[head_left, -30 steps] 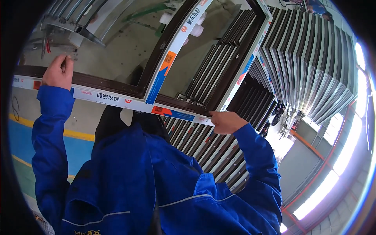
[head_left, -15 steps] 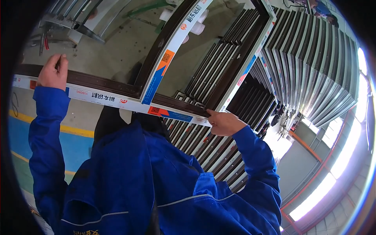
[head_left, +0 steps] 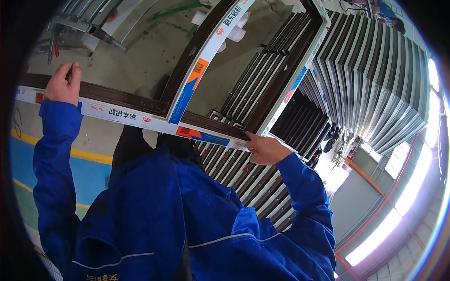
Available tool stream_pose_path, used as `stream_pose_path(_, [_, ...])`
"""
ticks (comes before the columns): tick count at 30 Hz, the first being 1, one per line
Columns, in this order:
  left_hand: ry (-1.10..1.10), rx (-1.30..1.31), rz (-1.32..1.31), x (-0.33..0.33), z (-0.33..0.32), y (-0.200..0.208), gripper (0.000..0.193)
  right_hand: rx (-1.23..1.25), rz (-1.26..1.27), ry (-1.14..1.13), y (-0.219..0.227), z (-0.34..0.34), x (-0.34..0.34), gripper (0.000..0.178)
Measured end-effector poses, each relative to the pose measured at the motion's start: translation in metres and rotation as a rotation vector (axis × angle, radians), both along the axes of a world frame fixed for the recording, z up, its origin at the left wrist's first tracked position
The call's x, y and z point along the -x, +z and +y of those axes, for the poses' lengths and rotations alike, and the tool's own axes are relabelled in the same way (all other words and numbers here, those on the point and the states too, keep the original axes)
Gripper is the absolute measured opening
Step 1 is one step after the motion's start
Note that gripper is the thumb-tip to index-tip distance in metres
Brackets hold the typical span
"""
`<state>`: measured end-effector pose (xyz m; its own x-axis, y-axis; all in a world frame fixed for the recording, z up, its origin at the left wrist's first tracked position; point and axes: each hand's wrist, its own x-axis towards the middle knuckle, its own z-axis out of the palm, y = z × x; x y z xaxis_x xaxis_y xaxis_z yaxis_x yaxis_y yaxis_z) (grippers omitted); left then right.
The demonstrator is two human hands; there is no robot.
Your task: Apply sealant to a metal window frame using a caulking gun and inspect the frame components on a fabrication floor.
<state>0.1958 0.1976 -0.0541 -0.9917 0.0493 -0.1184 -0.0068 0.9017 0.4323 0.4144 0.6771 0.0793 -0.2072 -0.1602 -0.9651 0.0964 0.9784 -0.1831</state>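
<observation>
A dark brown window frame (head_left: 126,97) with a white, blue and orange printed film along its faces spans the space in front of me, split by a crossbar (head_left: 197,70). My left hand (head_left: 63,85) is closed round its near rail toward the left end, the thumb up against the curled fingers. At the near right corner, my right hand (head_left: 266,149) holds the same rail, its index finger laid over the inner edge and the other fingers curled below. The undersides of both grips are hidden.
Stacked brown-and-white frames (head_left: 370,70) stand at the right, and more lie beneath the held frame (head_left: 248,180). White rolls (head_left: 236,33) show through its opening. Metal racking (head_left: 101,37) is at the far left. Blue floor with a yellow line (head_left: 91,156) lies at left.
The near right corner of the frame and my right hand have shifted very slightly left and toward me. Both hands keep their hold.
</observation>
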Motion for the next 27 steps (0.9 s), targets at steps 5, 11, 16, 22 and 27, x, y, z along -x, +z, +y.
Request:
stream_pose_path(5, [0.001,-0.017,-0.027,0.001,-0.002,0.000,0.033,0.040,-0.014,-0.085,-0.004,0.005,-0.004,0.017])
stream_pose_path(11, [-0.012,-0.026,0.008,0.000,-0.001,-0.001,0.032,0.100,0.001,-0.072,-0.007,0.009,-0.004,0.015])
stream_pose_path(16, [-0.004,-0.070,-0.006,-0.001,-0.002,-0.001,0.031,0.095,-0.001,-0.123,-0.008,0.011,-0.005,0.014])
stream_pose_path(22, [-0.016,-0.029,-0.003,0.000,-0.003,-0.001,0.031,0.170,0.017,-0.231,-0.013,0.011,-0.009,0.013])
stream_pose_path(27, [-0.004,-0.031,-0.017,-0.002,-0.002,-0.002,0.031,0.115,-0.192,-0.744,-0.008,0.010,0.008,0.016])
